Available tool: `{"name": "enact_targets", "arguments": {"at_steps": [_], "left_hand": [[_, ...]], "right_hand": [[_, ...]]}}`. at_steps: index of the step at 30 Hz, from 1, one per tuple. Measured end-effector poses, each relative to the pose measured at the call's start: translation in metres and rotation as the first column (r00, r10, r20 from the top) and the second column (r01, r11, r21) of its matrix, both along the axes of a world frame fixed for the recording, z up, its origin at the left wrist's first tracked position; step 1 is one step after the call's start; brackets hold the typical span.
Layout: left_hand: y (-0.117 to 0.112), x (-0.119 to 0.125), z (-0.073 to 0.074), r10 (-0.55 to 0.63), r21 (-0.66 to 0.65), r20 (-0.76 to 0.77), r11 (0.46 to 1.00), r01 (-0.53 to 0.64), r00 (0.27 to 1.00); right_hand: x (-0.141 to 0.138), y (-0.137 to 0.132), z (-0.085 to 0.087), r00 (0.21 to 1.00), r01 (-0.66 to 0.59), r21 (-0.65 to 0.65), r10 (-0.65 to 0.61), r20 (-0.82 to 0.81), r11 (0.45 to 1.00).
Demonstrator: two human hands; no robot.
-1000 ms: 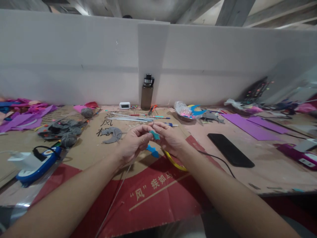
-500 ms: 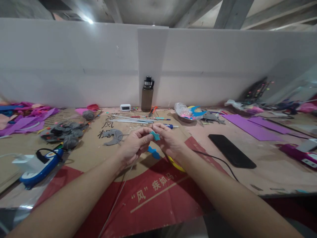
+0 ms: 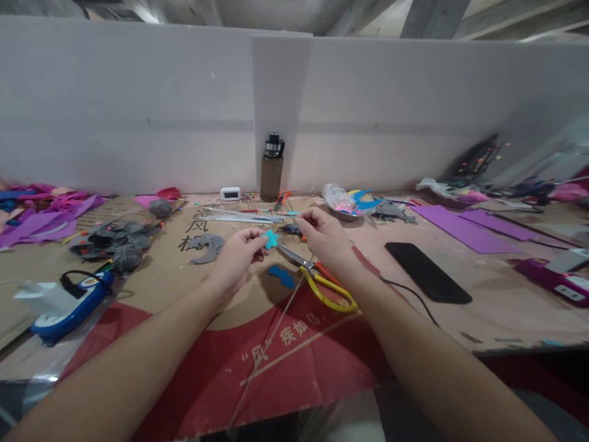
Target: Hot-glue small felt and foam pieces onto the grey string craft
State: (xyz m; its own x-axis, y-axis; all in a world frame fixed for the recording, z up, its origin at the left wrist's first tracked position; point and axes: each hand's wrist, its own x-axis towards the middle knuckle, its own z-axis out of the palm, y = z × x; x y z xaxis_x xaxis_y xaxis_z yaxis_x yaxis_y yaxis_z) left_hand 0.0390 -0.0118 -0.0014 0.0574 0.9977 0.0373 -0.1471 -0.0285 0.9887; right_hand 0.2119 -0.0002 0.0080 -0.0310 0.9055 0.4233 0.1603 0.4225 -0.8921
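Observation:
My left hand [image 3: 240, 255] pinches a small teal felt star [image 3: 270, 239] between thumb and fingers. To its right, my right hand [image 3: 322, 233] is raised with thumb and forefinger pressed together. A thin pale thread [image 3: 285, 310] runs from the table's front edge up to this hand; any needle at its tip is too small to make out. Below the hands lie scissors [image 3: 329, 293] with yellow and orange handles, blades pointing at the star. A blue felt piece [image 3: 280, 276] rests beside them on the cardboard. Left of my left hand lies a grey felt crescent [image 3: 209, 248].
Cardboard [image 3: 156, 270] covers the table's middle. A bottle [image 3: 272, 169] and small white clock [image 3: 230, 194] stand at the back wall. Right are a black phone [image 3: 427, 273], a bowl [image 3: 347, 215] and purple sheets [image 3: 469, 227]; left, a power strip [image 3: 73, 310] and grey yarn [image 3: 126, 259].
My hands have moved apart: the left holds the star alone, the right has gone up and right. The thread's upper end has shifted from left to right, and the scissors are now uncovered.

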Motion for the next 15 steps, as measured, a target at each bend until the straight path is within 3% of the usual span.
{"name": "enact_targets", "arguments": {"at_steps": [2,5,10,15], "left_hand": [[-0.001,0.001,0.0,0.023,0.034,-0.053,0.999,-0.021,0.998],[-0.005,0.001,0.003,0.015,0.075,-0.164,0.997,-0.003,0.986],[-0.009,0.001,0.004,-0.015,0.099,-0.295,0.994,0.046,0.955],[-0.008,0.001,0.002,-0.053,0.1,-0.291,0.991,0.086,0.955]], "right_hand": [[0.0,-0.003,0.001,0.959,0.041,0.212,-0.098,0.266,0.976],[-0.002,-0.006,-0.002,0.891,0.004,0.384,-0.178,0.418,0.923],[-0.003,-0.007,-0.007,0.854,-0.085,0.503,-0.197,0.481,0.86],[-0.005,-0.006,-0.011,0.838,-0.116,0.533,-0.205,0.506,0.838]]}}
